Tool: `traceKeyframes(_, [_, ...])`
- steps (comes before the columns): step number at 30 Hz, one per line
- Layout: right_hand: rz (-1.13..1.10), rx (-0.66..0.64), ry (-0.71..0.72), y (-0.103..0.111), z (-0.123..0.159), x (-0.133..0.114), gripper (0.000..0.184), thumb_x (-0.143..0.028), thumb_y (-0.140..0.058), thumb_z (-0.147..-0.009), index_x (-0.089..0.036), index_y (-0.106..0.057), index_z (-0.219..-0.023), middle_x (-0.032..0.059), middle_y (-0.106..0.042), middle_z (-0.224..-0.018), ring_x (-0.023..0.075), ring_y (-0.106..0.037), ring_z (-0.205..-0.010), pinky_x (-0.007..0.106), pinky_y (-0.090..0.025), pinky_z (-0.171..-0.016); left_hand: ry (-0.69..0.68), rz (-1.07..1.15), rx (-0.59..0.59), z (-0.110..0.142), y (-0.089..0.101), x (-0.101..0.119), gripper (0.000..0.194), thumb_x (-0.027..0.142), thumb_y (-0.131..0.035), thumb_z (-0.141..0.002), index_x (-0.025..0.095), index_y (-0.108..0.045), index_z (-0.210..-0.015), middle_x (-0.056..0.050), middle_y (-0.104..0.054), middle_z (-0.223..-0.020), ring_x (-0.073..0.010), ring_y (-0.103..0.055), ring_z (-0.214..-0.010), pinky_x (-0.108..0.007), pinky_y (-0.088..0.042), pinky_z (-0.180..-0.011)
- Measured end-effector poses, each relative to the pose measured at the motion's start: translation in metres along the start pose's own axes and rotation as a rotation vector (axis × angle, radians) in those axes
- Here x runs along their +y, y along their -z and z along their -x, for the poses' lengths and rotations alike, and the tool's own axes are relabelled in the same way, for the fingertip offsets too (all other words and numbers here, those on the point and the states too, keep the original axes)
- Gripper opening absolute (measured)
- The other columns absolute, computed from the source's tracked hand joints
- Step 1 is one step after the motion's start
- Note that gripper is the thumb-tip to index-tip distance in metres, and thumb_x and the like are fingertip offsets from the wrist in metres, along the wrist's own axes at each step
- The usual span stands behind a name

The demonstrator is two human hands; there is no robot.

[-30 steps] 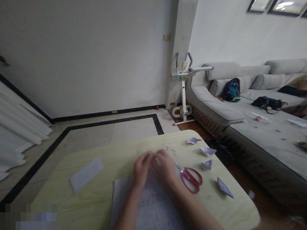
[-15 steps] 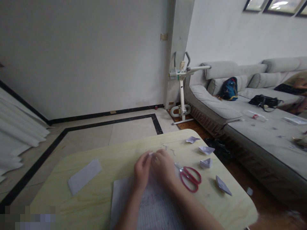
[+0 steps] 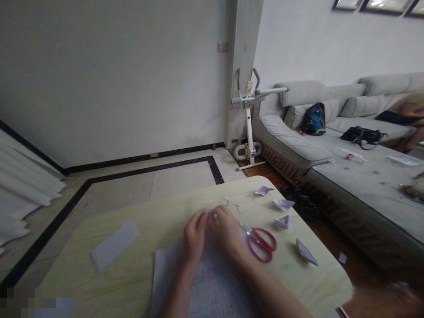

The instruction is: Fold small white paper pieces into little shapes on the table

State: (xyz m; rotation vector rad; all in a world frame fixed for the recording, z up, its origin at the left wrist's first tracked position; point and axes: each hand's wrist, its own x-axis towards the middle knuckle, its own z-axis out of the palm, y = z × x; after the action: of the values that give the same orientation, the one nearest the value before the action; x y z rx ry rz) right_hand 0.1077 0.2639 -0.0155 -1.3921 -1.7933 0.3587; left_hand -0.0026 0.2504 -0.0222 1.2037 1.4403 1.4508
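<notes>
My left hand [image 3: 194,233] and my right hand [image 3: 224,227] meet over the far end of a lined, written-on sheet [image 3: 212,282]. Fingers of both hands are closed around a small piece of white paper [image 3: 208,211], mostly hidden by them. Red-handled scissors [image 3: 261,244] lie just right of my right hand, blades pointing towards it. Several folded paper boats stand along the table's right side, among them a near one [image 3: 306,252] and a far one [image 3: 264,190]. Thin paper scraps [image 3: 226,200] lie beyond my hands.
A folded white paper [image 3: 115,245] lies on the left of the pale wooden table [image 3: 132,291]. Past its right edge stands a grey sofa [image 3: 357,190] with a blue backpack [image 3: 314,119] and a black bag [image 3: 362,136]. A person [image 3: 406,110] sits there. An exercise machine [image 3: 249,121] stands behind.
The view has shifted slightly, so everything sits a little further left. My hands stay together on the small paper, with hardly any movement.
</notes>
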Motion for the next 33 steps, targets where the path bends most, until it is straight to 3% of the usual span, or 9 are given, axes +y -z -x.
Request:
traceKeyframes(6, [-0.037,-0.001,0.017,0.0063,0.0000,-0.0025,0.007,-0.015,-0.061,-0.080,-0.019,-0.067,-0.078,0.0061,-0.064,-0.084,0.0182,-0.057,-0.078,0.027,-0.045,-0.070,0.021,-0.005,0.004,-0.0006,0.0001,-0.0070,0.034,0.041,-0.063,-0.080,0.017,-0.070,-0.103,-0.011,-0.072,-0.108,-0.0258,-0.065,-0.105,-0.038,-0.050,-0.094])
traceKeyframes(16, [-0.003,0.049,-0.023,0.0018,0.0008,-0.0038,0.009,-0.015,-0.059,-0.077,-0.019,-0.062,-0.070,0.0051,-0.063,-0.075,0.0174,-0.055,-0.071,0.026,-0.042,-0.066,-0.108,-0.114,0.057,0.0023,-0.0004,-0.0062,0.029,0.037,-0.061,-0.080,0.020,-0.073,-0.101,-0.010,-0.074,-0.105,-0.0272,-0.067,-0.101,-0.037,-0.050,-0.092])
traceKeyframes(19, [-0.027,0.077,-0.116,-0.0004,0.0014,-0.0037,0.006,-0.018,-0.059,-0.077,-0.019,-0.063,-0.081,0.0045,-0.064,-0.075,0.0177,-0.057,-0.070,0.027,-0.043,-0.066,-0.129,-0.146,0.040,0.0021,-0.0002,-0.0088,0.028,0.035,-0.059,-0.083,0.020,-0.073,-0.102,-0.010,-0.073,-0.105,-0.0270,-0.067,-0.102,-0.037,-0.050,-0.092])
traceKeyframes(24, [-0.110,0.038,-0.175,-0.0001,0.0008,-0.0049,0.028,-0.019,-0.057,-0.077,-0.018,-0.064,-0.103,0.0069,-0.069,-0.084,0.0186,-0.061,-0.074,0.028,-0.046,-0.069,-0.139,-0.151,0.015,0.0022,0.0007,-0.0107,0.029,0.035,-0.057,-0.084,0.021,-0.072,-0.104,-0.010,-0.073,-0.108,-0.0269,-0.066,-0.104,-0.038,-0.048,-0.095])
traceKeyframes(33, [-0.232,0.026,-0.213,0.0011,0.0007,-0.0037,0.025,-0.018,-0.057,-0.077,-0.018,-0.066,-0.100,0.0050,-0.069,-0.080,0.0164,-0.062,-0.069,0.026,-0.045,-0.062,-0.147,-0.127,0.001,0.0024,0.0003,-0.0107,0.029,0.037,-0.059,-0.084,0.022,-0.072,-0.104,-0.010,-0.072,-0.108,-0.0271,-0.065,-0.106,-0.038,-0.047,-0.097])
